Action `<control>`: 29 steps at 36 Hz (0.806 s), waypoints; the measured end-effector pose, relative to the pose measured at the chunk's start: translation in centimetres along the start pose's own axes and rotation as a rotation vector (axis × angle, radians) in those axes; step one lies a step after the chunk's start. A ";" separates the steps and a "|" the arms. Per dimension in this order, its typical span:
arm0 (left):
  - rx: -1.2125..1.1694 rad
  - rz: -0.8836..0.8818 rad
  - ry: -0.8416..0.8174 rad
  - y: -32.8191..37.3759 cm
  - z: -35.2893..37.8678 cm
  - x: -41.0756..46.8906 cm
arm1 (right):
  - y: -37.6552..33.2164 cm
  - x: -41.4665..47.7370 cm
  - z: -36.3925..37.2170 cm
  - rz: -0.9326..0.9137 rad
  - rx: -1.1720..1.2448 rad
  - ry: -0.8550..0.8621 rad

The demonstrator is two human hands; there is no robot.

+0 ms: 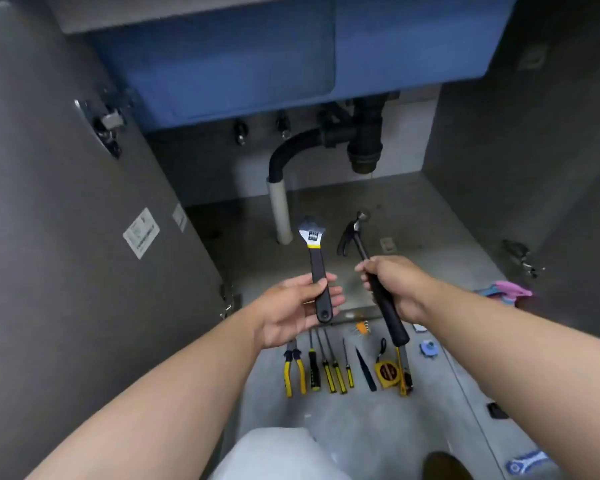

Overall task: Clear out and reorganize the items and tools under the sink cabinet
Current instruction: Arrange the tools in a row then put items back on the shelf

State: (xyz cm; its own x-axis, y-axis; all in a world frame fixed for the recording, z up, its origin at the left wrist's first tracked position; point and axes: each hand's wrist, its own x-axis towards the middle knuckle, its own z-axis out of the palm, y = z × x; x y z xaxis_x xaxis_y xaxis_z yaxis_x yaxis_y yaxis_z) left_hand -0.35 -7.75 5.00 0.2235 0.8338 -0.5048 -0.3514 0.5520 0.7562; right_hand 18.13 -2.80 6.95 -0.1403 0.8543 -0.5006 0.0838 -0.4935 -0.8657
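Note:
My left hand [293, 308] holds an adjustable wrench [315, 261] by its black handle, with the silver jaw and yellow band pointing up. My right hand [392, 285] grips the black handle of a claw hammer [355, 237], whose head points toward the back of the cabinet. Both tools hang in the air above the front edge of the grey cabinet floor [430, 230]. On the floor in front of the cabinet lies a row of tools: yellow-handled pliers [293, 370], several screwdrivers [329, 367], a dark blade [366, 370], a yellow tape measure [387, 370] and a utility knife [405, 372].
A black drain trap [364, 133] and a curved hose [284, 157] on a white pipe [280, 209] hang under the blue sink [239, 64]. Open cabinet doors [66, 220] stand at both sides. A pink and blue cloth [506, 292] lies at the right, with small blue items nearby.

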 end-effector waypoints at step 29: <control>0.501 0.269 0.238 0.6 7.7 -1.3 | -1.7 -3.0 0.0 0.027 0.300 -0.020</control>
State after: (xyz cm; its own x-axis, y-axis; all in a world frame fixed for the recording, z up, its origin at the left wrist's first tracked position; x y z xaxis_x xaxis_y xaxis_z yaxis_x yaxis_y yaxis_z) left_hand 6.12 -8.47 9.32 -0.0431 0.9514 -0.3049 0.1159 0.3079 0.9443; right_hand 18.40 -4.52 9.88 -0.1618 0.8384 -0.5204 -0.2068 -0.5445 -0.8129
